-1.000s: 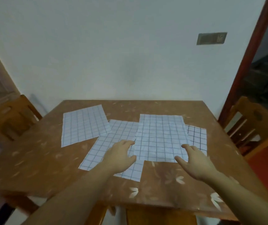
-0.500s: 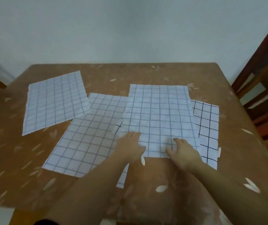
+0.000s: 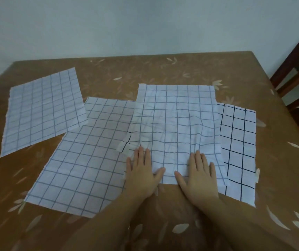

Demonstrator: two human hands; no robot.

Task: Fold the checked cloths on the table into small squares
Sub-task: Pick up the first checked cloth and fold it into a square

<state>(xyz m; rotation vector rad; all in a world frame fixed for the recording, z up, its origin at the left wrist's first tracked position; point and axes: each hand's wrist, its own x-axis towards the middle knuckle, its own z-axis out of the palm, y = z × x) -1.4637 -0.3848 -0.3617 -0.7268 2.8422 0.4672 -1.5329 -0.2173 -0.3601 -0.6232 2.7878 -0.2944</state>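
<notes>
On the table (image 3: 145, 69), my left hand (image 3: 141, 175) and right hand (image 3: 198, 175) lie flat, fingers straight, pressing the top checked cloth (image 3: 175, 120) near edge; it overlaps two neighbouring cloths.

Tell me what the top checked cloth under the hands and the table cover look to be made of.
Top checked cloth: thin woven fabric, matte white with blue grid lines; it wrinkles ahead of the left hand and right hand, and the lines beneath show through. Table cover: brown with pale leaf prints, smooth with a slight sheen; probably a plastic or oilcloth sheet, though that is uncertain.
</notes>
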